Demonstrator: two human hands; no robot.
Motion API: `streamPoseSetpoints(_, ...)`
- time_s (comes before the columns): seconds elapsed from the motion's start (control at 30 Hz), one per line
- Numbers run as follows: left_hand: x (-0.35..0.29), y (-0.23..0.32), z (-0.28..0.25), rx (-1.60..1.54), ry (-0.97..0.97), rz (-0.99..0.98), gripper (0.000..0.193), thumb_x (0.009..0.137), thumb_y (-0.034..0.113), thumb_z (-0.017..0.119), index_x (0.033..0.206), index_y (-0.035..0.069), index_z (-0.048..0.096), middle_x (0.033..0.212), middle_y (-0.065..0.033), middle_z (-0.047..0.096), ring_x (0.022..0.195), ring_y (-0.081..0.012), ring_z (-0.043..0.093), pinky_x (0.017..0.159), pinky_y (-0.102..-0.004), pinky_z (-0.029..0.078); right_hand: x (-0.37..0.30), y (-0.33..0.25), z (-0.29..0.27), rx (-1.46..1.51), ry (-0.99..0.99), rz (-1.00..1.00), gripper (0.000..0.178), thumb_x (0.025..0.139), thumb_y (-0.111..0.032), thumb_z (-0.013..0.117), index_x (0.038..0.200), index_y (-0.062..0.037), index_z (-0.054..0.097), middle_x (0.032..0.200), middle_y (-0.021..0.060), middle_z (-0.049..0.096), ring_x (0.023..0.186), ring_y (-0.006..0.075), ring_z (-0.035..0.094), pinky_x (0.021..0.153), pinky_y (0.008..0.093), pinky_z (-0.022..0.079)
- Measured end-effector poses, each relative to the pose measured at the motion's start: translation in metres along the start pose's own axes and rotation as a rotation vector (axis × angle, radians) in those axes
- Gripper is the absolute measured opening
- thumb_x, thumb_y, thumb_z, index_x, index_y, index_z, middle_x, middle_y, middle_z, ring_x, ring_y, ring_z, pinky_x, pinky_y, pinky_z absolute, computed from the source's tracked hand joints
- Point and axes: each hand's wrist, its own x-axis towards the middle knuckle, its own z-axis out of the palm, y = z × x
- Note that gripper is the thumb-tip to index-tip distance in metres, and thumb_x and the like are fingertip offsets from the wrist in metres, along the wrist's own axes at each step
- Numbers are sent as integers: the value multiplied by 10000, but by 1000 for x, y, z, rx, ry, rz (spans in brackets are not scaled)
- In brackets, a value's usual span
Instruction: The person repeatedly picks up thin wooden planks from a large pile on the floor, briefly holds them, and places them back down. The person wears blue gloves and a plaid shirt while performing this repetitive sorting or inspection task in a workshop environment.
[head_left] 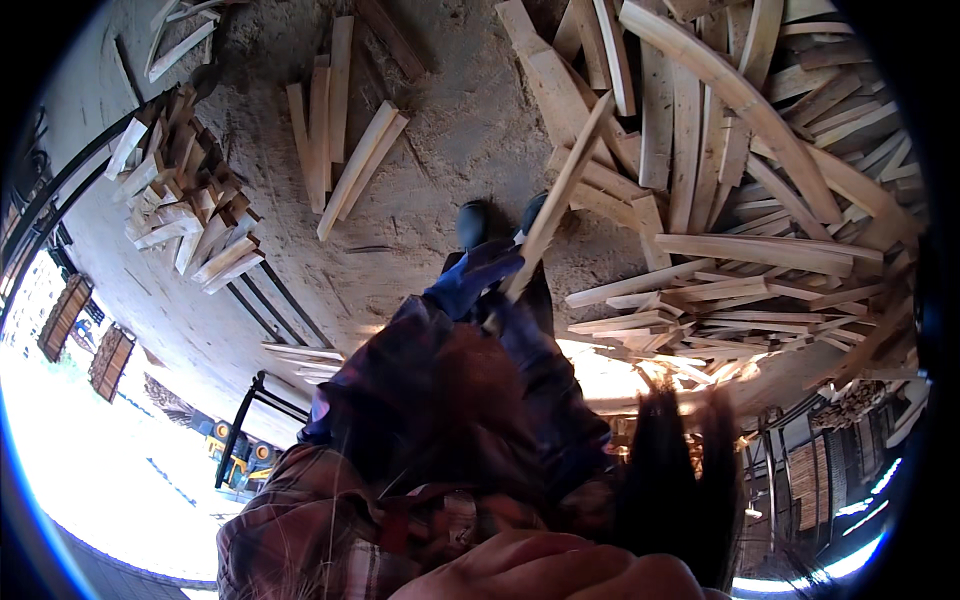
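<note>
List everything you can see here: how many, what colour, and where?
Wood heap: one, many pale-brown pieces, right.
Wood stack: one, many pale pieces, left.
Loose wood pieces: several, pale to brown, floor left of upper centre.
Long wood piece: one, tan, slanting up from the hands.
Floor: one, grey-brown, centre.
Metal frame: one, black, lower left.
Slatted brown panels or bundles: two, far left.
Yellow wheeled machine: one, lower left, partly hidden.
Shoes: two, dark, centre.
Checked shirt: one, reddish, bottom.
Left hand: one, blue-covered, near the long piece's lower end.
Right hand: too dark to make out.
</note>
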Motion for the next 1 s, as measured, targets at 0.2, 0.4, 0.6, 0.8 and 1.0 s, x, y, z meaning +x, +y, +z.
streamPoseSetpoints(0.2,-3,-37,-35,-30,316,-125,270,788,165,660,993,34,543,742,-73,594,631,-172,590,571,-302,505,42,-60,-15,-1453,104,-464,469,782,-349,688,1080,-28,521,911,191,589,860,320,583,753,411,465)
streamPoseSetpoints(0.4,2,-42,-65,-513,287,-267,360,784,129,631,1101,25,493,704,-96,580,583,-190,584,524,-314,494,261,-275,4,-1865,804,-1107,1064,625,-621,717,1391,-32,273,1333,246,428,1215,405,434,990,469,383)
streamPoseSetpoints(0.6,4,-47,-57,-527,97,-280,462,830,148,632,1214,-39,457,742,-88,609,654,-167,596,624,-306,487,332,-308,-4,-1921,819,-864,852,652,-543,727,1314,-115,401,1155,210,589,1070,364,573,880,447,468)
streamPoseSetpoints(0.8,-34,-38,-58,-845,-20,-357,341,847,184,630,1110,24,484,828,-157,640,648,-227,624,573,-342,513,209,-292,112,-1507,416,-1097,674,627,-322,837,1140,-10,531,962,137,649,889,246,634,775,355,504)
streamPoseSetpoints(1.0,-98,3,-42,-973,7,-249,427,877,348,605,1107,13,475,783,-166,597,619,-267,615,536,-345,517,-4,-205,188,-1745,-366,-1095,535,623,-215,786,1099,-109,566,1146,111,604,1009,282,598,903,401,479)
